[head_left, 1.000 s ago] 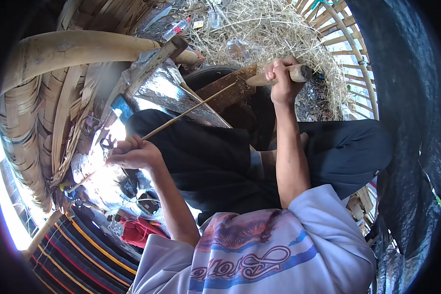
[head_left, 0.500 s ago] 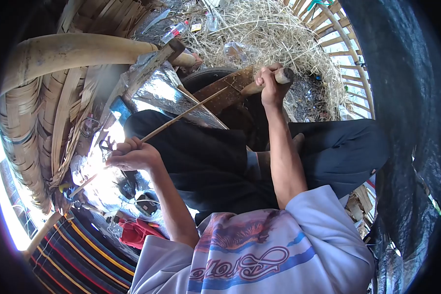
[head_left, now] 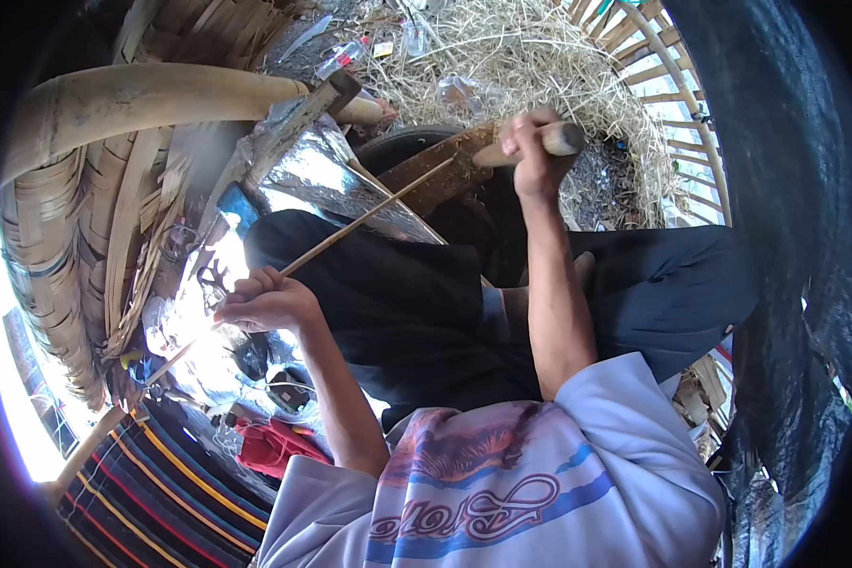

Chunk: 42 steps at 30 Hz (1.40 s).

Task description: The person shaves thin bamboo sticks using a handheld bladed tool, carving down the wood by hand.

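My left hand [head_left: 267, 301] is closed round a long thin stick [head_left: 369, 213], which slants from the lower left up to a brown wooden board [head_left: 435, 168]. The upper end of the stick lies over the board. My right hand [head_left: 540, 156] grips a thick wooden handle [head_left: 563, 139] above and to the right of the board. Whatever the handle carries at its far end is too small to make out. The board slants across a dark round tub [head_left: 398, 147] beyond my crossed legs.
Straw [head_left: 559, 66] and plastic bottles [head_left: 341, 59] lie on the ground ahead. A thick bamboo pole [head_left: 161, 93] crosses the upper left. Black sheeting [head_left: 786, 237] hangs at the right. A red cloth [head_left: 279, 447] and striped fabric [head_left: 170, 492] are at the lower left.
My right hand with the handle moved left and then back to the right and slightly up. My left hand has shifted slightly right and keeps its hold on the stick.
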### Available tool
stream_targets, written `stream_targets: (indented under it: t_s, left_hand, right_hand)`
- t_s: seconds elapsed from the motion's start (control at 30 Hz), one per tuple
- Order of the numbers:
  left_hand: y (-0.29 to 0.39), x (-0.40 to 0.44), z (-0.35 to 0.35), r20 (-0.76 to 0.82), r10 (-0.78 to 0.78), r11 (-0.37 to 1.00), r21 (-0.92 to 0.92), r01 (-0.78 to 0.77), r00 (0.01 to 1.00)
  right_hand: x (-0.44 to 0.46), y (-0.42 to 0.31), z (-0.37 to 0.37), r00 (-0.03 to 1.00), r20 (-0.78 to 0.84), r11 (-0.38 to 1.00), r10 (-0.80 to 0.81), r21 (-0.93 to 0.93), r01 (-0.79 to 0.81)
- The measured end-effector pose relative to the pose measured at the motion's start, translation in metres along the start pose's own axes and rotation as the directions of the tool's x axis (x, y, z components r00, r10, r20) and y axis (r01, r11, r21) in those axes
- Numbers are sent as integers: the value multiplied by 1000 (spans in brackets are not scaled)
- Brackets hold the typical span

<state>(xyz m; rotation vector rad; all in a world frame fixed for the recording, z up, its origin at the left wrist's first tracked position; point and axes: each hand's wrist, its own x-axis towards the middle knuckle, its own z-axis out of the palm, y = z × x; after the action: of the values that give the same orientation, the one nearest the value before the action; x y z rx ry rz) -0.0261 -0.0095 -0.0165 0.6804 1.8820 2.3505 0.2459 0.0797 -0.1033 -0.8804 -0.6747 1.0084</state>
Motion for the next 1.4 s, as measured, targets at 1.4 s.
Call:
stream_targets:
  t_s: [1.4]
  left_hand:
    - [-5, 1, -6, -13, -8, 999, -41, 8, 1000]
  right_hand:
    - [-8, -12, 10, 997, 82, 999, -8, -52, 12]
